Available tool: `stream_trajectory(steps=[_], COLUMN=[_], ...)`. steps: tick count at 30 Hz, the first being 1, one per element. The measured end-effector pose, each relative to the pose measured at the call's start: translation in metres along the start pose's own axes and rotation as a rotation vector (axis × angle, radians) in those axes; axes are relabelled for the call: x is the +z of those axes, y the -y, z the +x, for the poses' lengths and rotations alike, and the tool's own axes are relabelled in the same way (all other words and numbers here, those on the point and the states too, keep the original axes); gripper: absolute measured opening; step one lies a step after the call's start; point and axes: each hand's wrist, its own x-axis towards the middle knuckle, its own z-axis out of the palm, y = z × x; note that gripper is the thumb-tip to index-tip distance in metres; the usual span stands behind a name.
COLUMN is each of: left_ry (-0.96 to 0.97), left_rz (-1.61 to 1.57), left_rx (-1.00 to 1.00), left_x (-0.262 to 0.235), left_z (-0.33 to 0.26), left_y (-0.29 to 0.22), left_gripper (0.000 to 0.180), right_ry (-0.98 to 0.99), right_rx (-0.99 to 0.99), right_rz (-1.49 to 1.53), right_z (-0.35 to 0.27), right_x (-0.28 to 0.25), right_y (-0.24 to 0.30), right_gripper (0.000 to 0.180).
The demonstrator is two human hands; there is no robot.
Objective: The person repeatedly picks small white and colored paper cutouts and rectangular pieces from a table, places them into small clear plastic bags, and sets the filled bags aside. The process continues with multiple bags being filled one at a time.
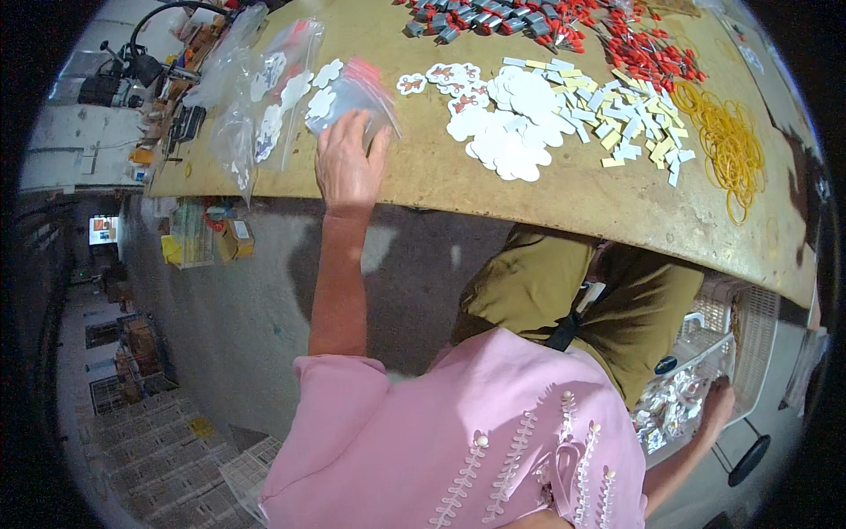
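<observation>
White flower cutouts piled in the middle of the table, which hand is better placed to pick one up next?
Probably the left. The left hand is already up on the table, resting on a clear plastic bag beside the white flower cutouts. The right hand is down low at a white basket.

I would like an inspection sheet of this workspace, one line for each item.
Surface: worn yellow-brown table, crowded along its far side.
Job's things: clear zip bags with white flower-shaped cutouts inside; a bin of small shiny packets low at the right.
Clutter: loose white flower cutouts, white and yellow strips, red and grey small parts, yellow rubber bands.
Hands: left hand rests on a clear bag at the table edge; right hand reaches into the bin.
Cables: black cable at the far left corner.
Surroundings: grey floor, white crates stacked below, white basket at right.
</observation>
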Motion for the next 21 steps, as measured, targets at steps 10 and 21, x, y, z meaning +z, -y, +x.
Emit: stream_trajectory(steps=[10, 21], left_ry=[-0.139, -0.011], left_rz=[-0.598, -0.708], left_rx=[-0.153, 0.515], left_x=[-0.008, -0.067], left_z=[-0.022, -0.073], left_y=[-0.037, -0.182], left_gripper=[0.012, 0.03], right_ry=[-0.187, 0.656], right_rx=[-0.479, -0.558], right_rz=[0.6, 1.402], right_z=[-0.017, -0.067], right_x=[-0.087, -0.132], right_y=[0.26, 0.401], right_gripper=[0.016, 0.02])
